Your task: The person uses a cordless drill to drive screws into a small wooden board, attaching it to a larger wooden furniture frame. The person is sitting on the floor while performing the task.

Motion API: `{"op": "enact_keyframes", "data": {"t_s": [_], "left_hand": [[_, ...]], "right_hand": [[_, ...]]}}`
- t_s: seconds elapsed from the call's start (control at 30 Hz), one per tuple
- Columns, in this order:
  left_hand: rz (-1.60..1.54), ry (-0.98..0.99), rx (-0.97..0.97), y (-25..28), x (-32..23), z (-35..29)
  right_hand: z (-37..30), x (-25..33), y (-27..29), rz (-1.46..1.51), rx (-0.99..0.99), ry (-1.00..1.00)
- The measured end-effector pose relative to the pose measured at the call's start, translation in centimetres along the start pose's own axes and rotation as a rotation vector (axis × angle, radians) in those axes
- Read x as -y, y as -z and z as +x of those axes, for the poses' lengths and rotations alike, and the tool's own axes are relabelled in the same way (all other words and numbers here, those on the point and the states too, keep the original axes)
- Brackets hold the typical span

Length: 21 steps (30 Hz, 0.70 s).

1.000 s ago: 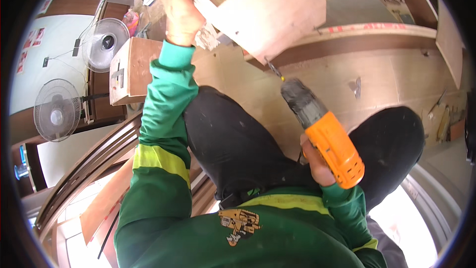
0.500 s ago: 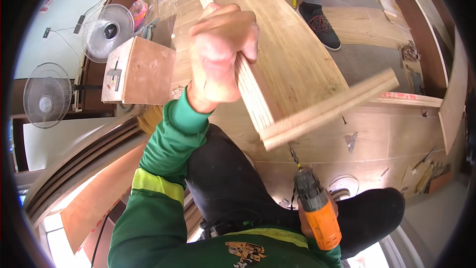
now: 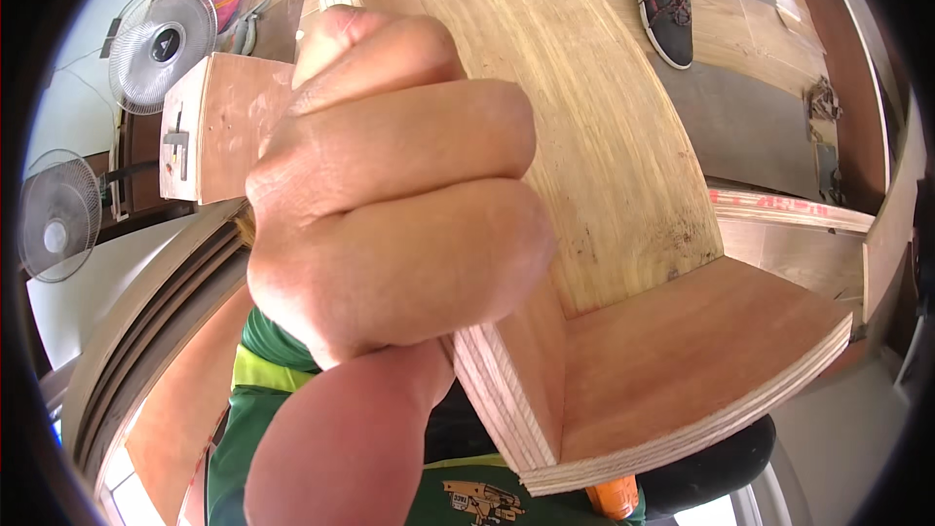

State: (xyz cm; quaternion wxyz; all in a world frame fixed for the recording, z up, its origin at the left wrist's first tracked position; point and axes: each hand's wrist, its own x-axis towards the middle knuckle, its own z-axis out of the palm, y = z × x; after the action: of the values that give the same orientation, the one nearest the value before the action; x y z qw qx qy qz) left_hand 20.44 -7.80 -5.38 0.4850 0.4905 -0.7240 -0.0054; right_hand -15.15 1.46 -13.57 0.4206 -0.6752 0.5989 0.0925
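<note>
Large in the middle, my left hand (image 3: 399, 185) is closed round the long side board (image 3: 531, 380) of a plywood assembly. A short end board (image 3: 691, 360) joins that side board at a corner near me. Behind the corner, a broad, pale wood panel (image 3: 584, 117) stretches away, with a few dark marks at its near end. Below the end board, only the orange rear of a cordless drill (image 3: 614, 499) shows. The boards hide the rest of the drill, and my right hand does not show.
Two fans, a far one (image 3: 164, 47) and a near one (image 3: 60, 219), stand at the left beside a plywood box (image 3: 229, 127). A person's dark shoe (image 3: 667, 15) is beyond the panel. Plywood strips (image 3: 794, 209) lie at the right.
The plywood assembly and my left hand have come up much closer to the view. The end board now covers the drill's bit and front, which showed before along with part of my right hand.
</note>
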Motion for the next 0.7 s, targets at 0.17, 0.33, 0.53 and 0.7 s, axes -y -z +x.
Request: {"op": "enact_keyframes", "data": {"t_s": [0.17,0.33,0.53,0.7], "left_hand": [[0.013,0.011,-0.042,-0.3,-0.7,-0.3],[-0.008,-0.038,0.264,1.5,-0.3,-0.5],[0.002,0.035,0.359,-0.6,-0.1,2.0],[-0.292,0.19,-0.157,-0.4,0.2,-0.2]], "right_hand": [[-0.5,-0.9,-0.2,0.01,-0.014,0.0],[-0.2,-1.9,-0.8,0.033,-0.074,0.048],[0.1,-6.2,-3.7,0.088,-0.281,0.004],[1.8,-4.6,-3.5,0.343,-0.161,0.519]]}}
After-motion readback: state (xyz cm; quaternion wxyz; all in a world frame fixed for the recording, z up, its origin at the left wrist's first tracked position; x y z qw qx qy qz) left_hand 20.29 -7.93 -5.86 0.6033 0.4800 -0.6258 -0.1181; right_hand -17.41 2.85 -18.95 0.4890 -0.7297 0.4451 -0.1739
